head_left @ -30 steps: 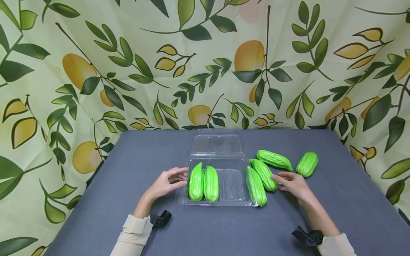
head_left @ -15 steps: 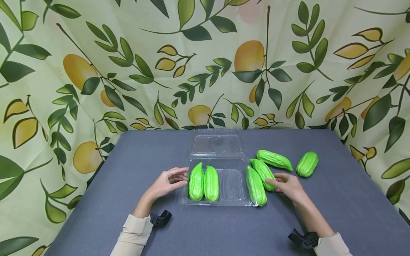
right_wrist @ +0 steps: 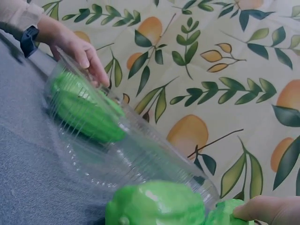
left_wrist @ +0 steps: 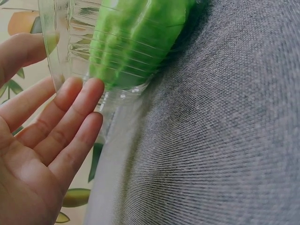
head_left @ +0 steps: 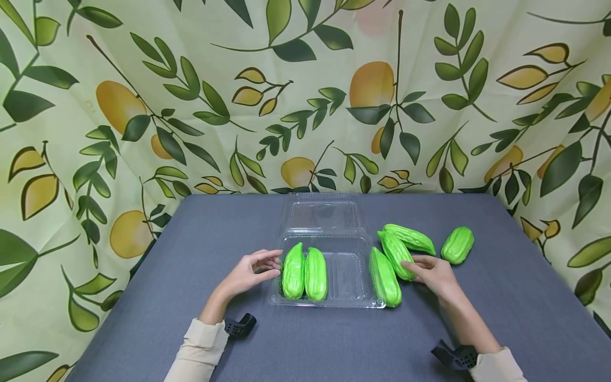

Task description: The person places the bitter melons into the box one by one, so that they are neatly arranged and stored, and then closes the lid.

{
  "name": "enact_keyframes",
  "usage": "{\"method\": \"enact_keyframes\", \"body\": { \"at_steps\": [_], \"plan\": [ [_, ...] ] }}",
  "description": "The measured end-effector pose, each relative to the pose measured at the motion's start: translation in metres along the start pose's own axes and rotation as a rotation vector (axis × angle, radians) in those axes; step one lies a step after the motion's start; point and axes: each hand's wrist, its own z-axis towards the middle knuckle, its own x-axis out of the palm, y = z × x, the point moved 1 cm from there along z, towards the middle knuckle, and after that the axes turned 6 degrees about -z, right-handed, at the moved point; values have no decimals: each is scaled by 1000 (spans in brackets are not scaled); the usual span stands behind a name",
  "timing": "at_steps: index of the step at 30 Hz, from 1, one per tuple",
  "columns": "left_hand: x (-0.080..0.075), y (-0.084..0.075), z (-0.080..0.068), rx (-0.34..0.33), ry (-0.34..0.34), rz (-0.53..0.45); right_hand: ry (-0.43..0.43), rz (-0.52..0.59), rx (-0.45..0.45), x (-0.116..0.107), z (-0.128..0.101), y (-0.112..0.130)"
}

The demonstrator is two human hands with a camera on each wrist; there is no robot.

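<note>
My right hand [head_left: 436, 275] pinches a bright green bitter melon [head_left: 395, 254] near its lower end, just right of the clear plastic container [head_left: 347, 276]. In the right wrist view, the thumb [right_wrist: 262, 209] presses on that bitter melon [right_wrist: 224, 213]; the other fingers are mostly hidden. Another bitter melon [head_left: 384, 278] leans along the container's right edge. Two more, a left one [head_left: 293, 271] and a right one [head_left: 315, 274], lie side by side inside on the left. With relaxed fingers, my left hand [head_left: 248, 274] touches the container's left side [left_wrist: 75, 61].
The container's hinged lid [head_left: 324, 213] lies open behind its base. One bitter melon [head_left: 414, 239] rests behind the held one, and another [head_left: 457, 245] sits farther right on the grey table [head_left: 229, 223]. A patterned cloth [head_left: 305, 106] hangs behind the table.
My right hand has moved left onto the bitter melon and gripped it. That melon has shifted up and right, and its neighbour by the container has slid slightly right. My left hand stays put.
</note>
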Motion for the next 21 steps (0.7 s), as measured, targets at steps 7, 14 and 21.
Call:
{"method": "enact_keyframes", "body": {
  "at_steps": [7, 14, 21],
  "plan": [
    [0, -1, 0, -8, -2, 14, -26, 24, -4, -8, -3, 4],
    [6, -4, 2, -16, -10, 13, -29, 15, -3, -16, -5, 8],
    [13, -4, 4, -19, -17, 5, -11, 10, 0, -18, -13, 17]
  ]
}}
